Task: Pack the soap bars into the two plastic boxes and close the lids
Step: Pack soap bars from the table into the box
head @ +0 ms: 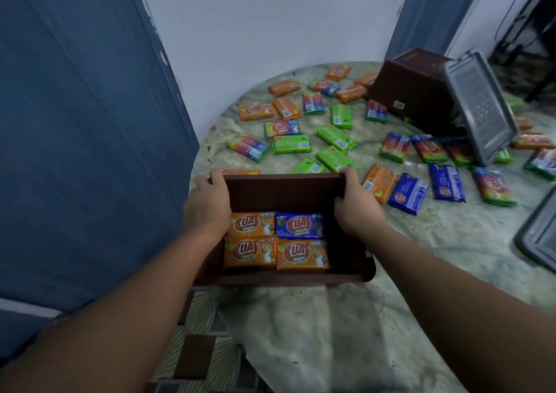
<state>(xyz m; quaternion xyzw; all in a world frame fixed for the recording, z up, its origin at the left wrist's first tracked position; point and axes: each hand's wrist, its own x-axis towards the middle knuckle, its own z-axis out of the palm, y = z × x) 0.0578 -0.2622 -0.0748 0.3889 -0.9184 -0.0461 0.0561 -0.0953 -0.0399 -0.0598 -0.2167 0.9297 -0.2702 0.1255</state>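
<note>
A brown plastic box (282,186) stands at the table's near left edge. Inside lie several soap bars: three orange ones (251,251) and a blue one (298,225). My left hand (207,204) grips the box's left wall, fingers curled over the far corner. My right hand (355,203) grips the right wall the same way. Many loose soap bars (291,144) in orange, green, blue and rainbow wrappers are scattered over the far half of the table. A second brown box (412,87) lies tipped on its side at the back right, its grey lid (481,106) hanging open.
The round marble-patterned table (331,326) is pushed against a white wall, with a blue door at the left. Another grey lid (538,236) lies at the right edge. Patterned floor tiles show below the table's left rim.
</note>
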